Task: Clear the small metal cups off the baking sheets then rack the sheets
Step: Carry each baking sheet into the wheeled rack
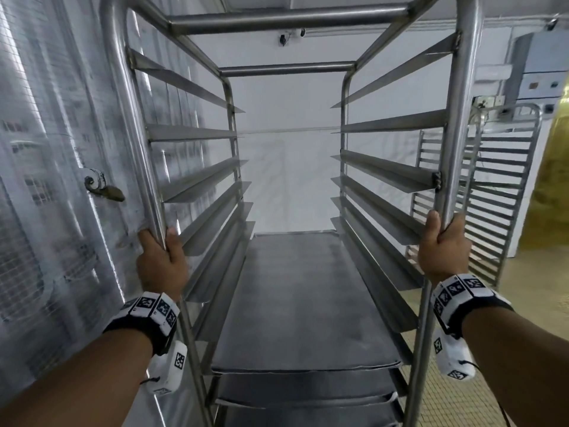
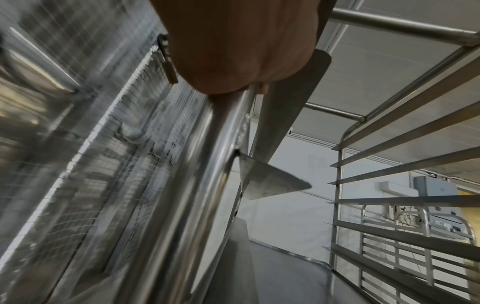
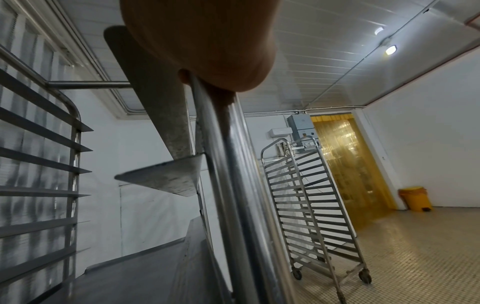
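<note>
A tall steel sheet rack (image 1: 288,69) stands right in front of me, with angled runners down both sides. Several bare baking sheets (image 1: 304,303) lie in its lower slots; the upper runners hold nothing. My left hand (image 1: 160,260) grips the rack's near left post (image 2: 197,164). My right hand (image 1: 443,245) grips the near right post (image 3: 233,185). In the wrist views the left hand (image 2: 233,51) and right hand (image 3: 202,45) curl round those posts. No small metal cups are in view.
A wall of reflective metal with a latch (image 1: 101,186) runs close along the left. A second, bare wheeled rack (image 3: 311,205) stands to the right on the tiled floor. Beyond it hang a yellow strip curtain (image 3: 348,164) and a yellow bin (image 3: 415,198).
</note>
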